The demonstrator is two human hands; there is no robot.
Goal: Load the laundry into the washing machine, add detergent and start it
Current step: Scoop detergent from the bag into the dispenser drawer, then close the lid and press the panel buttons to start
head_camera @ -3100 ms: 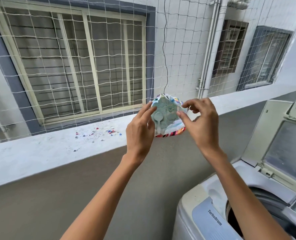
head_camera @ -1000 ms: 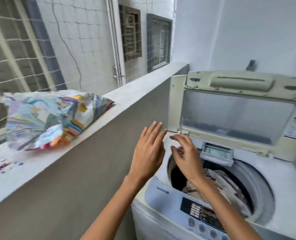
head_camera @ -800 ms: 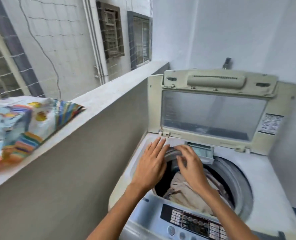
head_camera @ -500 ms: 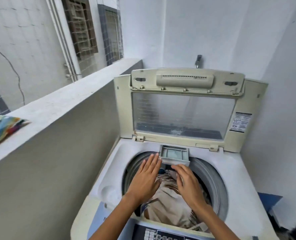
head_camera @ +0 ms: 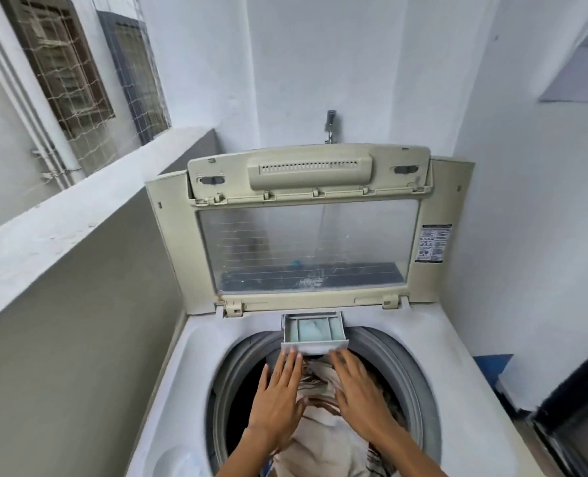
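A white top-loading washing machine (head_camera: 433, 359) stands in front of me with its cream lid (head_camera: 306, 232) raised upright. Beige and brown-striped laundry (head_camera: 323, 442) fills the drum. A small detergent drawer (head_camera: 314, 332) is pulled out over the back of the drum opening, with pale blue-white powder in it. My left hand (head_camera: 279, 401) and my right hand (head_camera: 358, 390) reach over the laundry, fingers straight, fingertips at the drawer's front face. Neither hand holds anything.
A concrete parapet ledge (head_camera: 62, 232) runs along the left, with netted windows beyond it. A tap (head_camera: 329, 127) sticks out of the white wall behind the lid. A dark doorway edge (head_camera: 575, 390) and a blue object (head_camera: 492, 364) sit at the right.
Both hands let go of the colourful detergent bag, which stayed on the ledge and is now out of view. My view swung right to the machine, and both hands moved to the drawer front.
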